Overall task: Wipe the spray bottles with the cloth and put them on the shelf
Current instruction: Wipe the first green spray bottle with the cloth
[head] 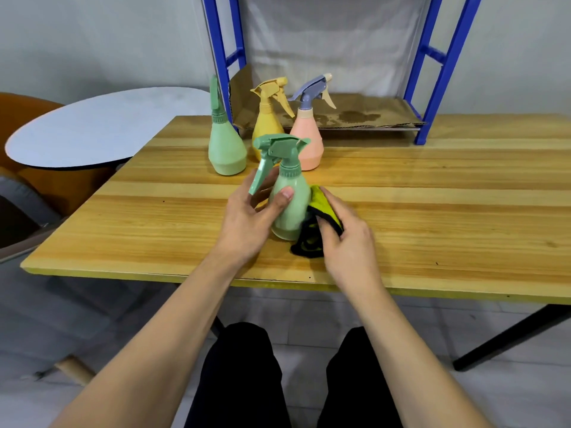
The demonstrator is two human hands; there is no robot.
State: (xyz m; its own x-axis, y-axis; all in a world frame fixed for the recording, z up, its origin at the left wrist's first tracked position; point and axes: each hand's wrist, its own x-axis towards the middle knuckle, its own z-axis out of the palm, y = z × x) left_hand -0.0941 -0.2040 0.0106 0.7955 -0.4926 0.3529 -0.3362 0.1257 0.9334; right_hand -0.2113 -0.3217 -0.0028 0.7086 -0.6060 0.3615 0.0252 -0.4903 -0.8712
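Note:
My left hand [247, 220] grips a small green spray bottle [292, 208] by its body, upright just above the wooden table [432, 211]. My right hand [346, 239] presses a yellow cloth with black edging [321, 223] against the bottle's right side. Behind stand three more spray bottles: a green one [227, 149] at the left, a yellow one [267, 122] in the middle, a pink one with a grey-blue trigger head [309, 134] at the right. The blue-framed shelf [438, 69] rises at the table's back, its low board lined with brown cardboard [364, 109].
A round white table [102, 128] and an orange chair [18, 112] stand to the left. The wooden table's near edge runs just above my knees. Stains mark the cardboard on the shelf board.

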